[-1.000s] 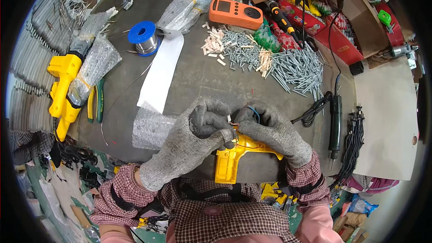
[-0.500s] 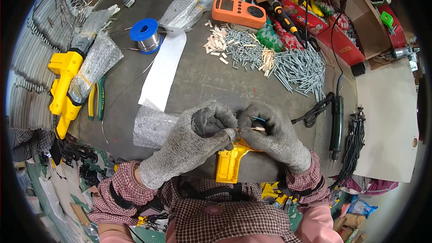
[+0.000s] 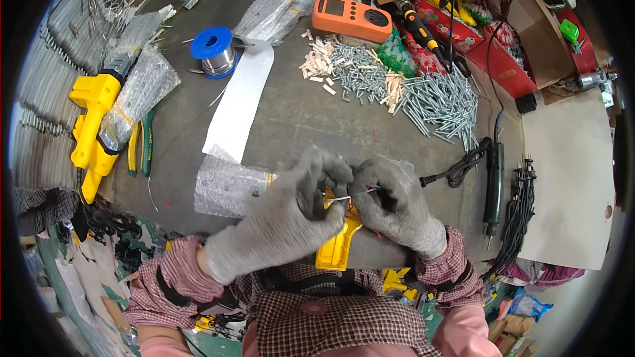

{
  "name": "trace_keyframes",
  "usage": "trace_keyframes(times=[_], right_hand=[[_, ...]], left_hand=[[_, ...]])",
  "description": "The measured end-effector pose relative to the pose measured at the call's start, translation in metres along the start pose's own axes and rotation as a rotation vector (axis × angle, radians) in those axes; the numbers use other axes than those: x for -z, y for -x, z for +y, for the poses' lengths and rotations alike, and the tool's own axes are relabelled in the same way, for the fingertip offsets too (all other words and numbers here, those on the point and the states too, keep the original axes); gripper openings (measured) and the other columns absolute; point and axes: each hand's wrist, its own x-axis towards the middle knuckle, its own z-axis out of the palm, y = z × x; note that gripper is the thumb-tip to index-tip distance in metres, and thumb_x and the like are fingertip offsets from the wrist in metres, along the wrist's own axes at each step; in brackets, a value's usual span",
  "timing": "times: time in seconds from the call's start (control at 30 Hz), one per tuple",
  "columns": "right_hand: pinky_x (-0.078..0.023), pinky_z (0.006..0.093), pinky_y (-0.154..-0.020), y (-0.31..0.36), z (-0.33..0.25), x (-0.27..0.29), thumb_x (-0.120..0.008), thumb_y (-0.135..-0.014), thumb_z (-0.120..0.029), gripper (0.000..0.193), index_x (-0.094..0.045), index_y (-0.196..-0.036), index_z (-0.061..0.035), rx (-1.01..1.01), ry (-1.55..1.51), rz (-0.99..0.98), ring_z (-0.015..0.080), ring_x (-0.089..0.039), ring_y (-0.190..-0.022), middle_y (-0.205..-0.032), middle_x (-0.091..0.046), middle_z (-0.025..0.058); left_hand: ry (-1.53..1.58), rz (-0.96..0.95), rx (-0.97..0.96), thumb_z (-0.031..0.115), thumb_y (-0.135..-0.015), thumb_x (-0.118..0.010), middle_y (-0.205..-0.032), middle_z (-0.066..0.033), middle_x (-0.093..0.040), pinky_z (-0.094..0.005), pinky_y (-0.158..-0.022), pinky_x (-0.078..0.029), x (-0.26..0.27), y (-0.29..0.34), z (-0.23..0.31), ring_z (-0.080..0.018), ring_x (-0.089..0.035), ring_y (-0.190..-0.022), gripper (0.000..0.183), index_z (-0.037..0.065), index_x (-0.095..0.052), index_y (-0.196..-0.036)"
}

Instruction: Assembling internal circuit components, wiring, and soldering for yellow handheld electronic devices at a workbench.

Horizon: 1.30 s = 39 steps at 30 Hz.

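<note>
Both my hands wear grey knit gloves and meet just beyond the table's near edge. My left hand (image 3: 297, 198), smeared by motion, pinches a thin white wire (image 3: 340, 199) between thumb and fingertips. My right hand (image 3: 395, 201) is closed on thin wires, with a bit of blue wire (image 3: 374, 188) showing at its fingers. Beneath the hands lies an open yellow plastic housing half (image 3: 336, 249), its upper part partly hidden by them. A small red wire end shows below the right hand.
Left are a yellow power tool (image 3: 92, 122), pliers (image 3: 147, 145) and a solder spool (image 3: 217, 53). Beyond lie a white paper strip (image 3: 241, 102), an orange multimeter (image 3: 350, 16) and piled screws (image 3: 440, 106). A corded screwdriver (image 3: 494, 185) and black cords (image 3: 520, 215) lie right.
The pale piece at my right fingers no longer shows; a white wire now spans toward my left fingertips. My left hand has shifted slightly, and more of the yellow housing shows between the hands.
</note>
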Motion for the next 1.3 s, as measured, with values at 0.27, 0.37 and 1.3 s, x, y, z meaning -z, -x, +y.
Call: trace_keyframes(times=[0.27,0.37,1.3], right_hand=[[-0.052,0.0308,-0.072,0.003,-0.003,0.001,-0.072,-0.085,-0.005,0.017,-0.065,-0.100,-0.0066,0.093,-0.038,0.038,0.0203,-0.064,-0.082,-0.097,-0.066,0.0092],[-0.053,0.0314,-0.072,0.001,-0.001,-0.001,-0.072,-0.084,-0.004,0.018,-0.066,-0.101,-0.0061,0.099,-0.054,0.047,0.0211,-0.066,-0.083,-0.096,-0.066,0.0098],[-0.051,0.0344,-0.060,0.015,-0.016,0.008,-0.068,-0.086,-0.016,0.023,-0.067,-0.107,-0.0055,-0.208,-0.189,-0.048,0.0265,-0.061,-0.061,-0.076,-0.062,0.0110]], left_hand=[[-0.591,0.113,-0.469,0.001,-0.079,-0.071,-0.106,-0.0221,-0.062,-0.0379,-0.082,-0.058,-0.005,-0.010,-0.007,-0.0358,-0.068,-0.093,0.069,0.006,-0.044,-0.142],[-0.472,0.082,-0.279,-0.001,-0.082,-0.068,-0.100,-0.0153,-0.063,-0.0327,-0.081,-0.057,-0.006,-0.009,0.006,-0.0256,-0.069,-0.091,0.076,0.006,-0.036,-0.151],[-0.117,0.081,-0.387,-0.007,-0.087,-0.065,-0.132,-0.0187,-0.060,-0.0316,-0.087,-0.055,-0.022,-0.003,-0.028,-0.0218,-0.066,-0.098,0.072,0.004,-0.038,-0.152]])
